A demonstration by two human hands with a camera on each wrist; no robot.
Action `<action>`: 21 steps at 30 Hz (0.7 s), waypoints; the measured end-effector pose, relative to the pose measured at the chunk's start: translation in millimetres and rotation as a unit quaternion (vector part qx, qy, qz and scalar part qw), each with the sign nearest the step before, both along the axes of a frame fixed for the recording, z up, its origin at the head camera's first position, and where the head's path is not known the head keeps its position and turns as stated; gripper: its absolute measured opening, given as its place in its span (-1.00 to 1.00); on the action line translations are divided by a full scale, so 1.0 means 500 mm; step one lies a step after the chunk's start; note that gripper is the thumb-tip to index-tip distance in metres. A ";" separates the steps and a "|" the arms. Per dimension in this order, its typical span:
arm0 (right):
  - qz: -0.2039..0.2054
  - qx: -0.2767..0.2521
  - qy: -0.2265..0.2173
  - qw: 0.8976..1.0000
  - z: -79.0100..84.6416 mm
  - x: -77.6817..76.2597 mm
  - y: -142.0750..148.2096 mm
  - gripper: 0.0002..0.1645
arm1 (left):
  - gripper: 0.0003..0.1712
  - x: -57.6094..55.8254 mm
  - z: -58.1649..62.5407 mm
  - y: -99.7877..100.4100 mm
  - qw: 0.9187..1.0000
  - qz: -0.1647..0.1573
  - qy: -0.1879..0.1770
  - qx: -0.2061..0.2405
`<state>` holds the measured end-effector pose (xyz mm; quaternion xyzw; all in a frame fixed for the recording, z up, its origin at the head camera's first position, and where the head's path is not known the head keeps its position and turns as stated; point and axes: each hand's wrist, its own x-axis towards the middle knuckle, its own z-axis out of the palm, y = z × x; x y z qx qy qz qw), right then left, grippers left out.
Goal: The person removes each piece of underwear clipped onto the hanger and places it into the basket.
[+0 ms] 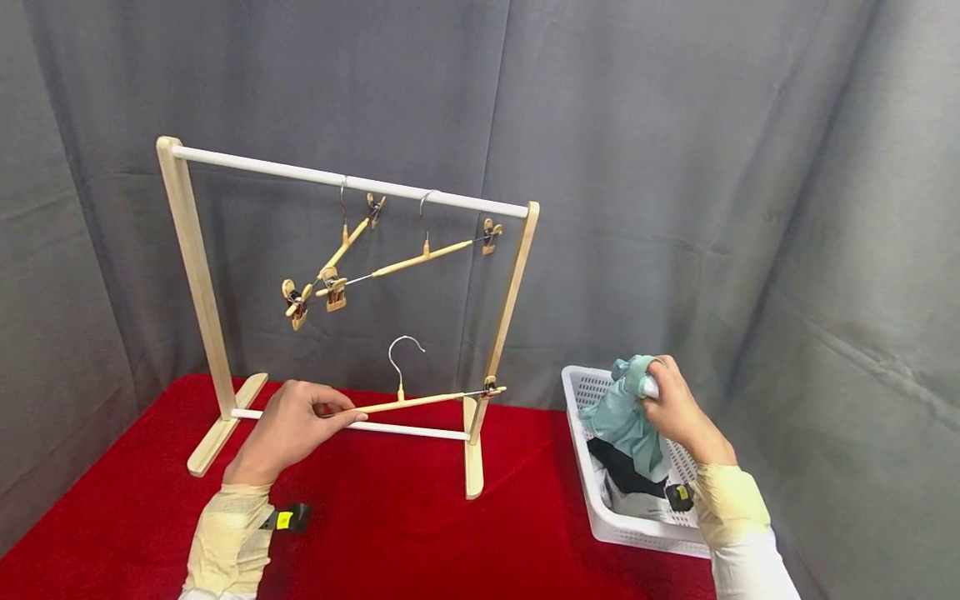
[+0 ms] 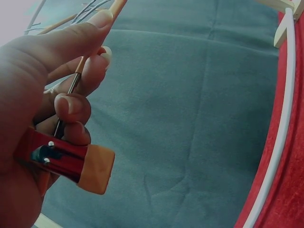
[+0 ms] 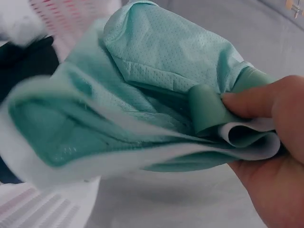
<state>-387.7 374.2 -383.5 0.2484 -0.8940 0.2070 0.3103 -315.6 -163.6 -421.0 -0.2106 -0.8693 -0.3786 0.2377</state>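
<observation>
My left hand grips one end of a wooden clip hanger, held in front of the rack with its metal hook up. The left wrist view shows thumb and fingers around its bar, with a wooden clip by the palm. Over the basket, my right hand pinches a mint-green garment by its edge. In the right wrist view the garment is bunched, its perforated fabric edged by a pale-lined band. Its lower part hangs over dark cloth in the white basket.
A wooden rack with a white top rail stands on the red table cover. Two more clip hangers, a left one and a right one, hang from the rail. A grey curtain is behind.
</observation>
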 end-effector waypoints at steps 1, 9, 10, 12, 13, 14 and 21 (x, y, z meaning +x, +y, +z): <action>-0.007 0.001 -0.008 1.000 -0.007 0.001 0.006 -0.61 | -0.93 0.000 0.000 0.000 1.000 0.000 -0.002 0.001; -0.040 0.018 -0.089 0.995 -0.081 -0.001 0.044 -0.63 | -0.92 0.003 0.000 0.001 1.000 0.001 -0.007 0.006; -0.042 0.025 -0.102 0.994 -0.086 -0.001 0.047 -0.63 | -0.92 0.004 -0.001 0.001 1.000 0.002 -0.008 0.007; -0.043 0.043 -0.127 0.990 -0.092 0.000 0.051 -0.64 | -0.91 0.005 -0.001 0.002 1.000 0.003 -0.009 0.007; -0.042 0.054 -0.137 0.988 -0.094 0.000 0.053 -0.63 | -0.91 0.005 -0.002 0.003 1.000 0.004 -0.008 0.006; -0.039 0.064 -0.146 0.986 -0.094 0.000 0.055 -0.64 | -0.91 0.004 -0.002 0.003 1.000 0.004 -0.008 0.005; -0.029 0.116 -0.225 0.967 -0.084 0.002 0.057 -0.62 | -0.92 0.000 -0.002 0.002 1.000 -0.005 0.003 -0.001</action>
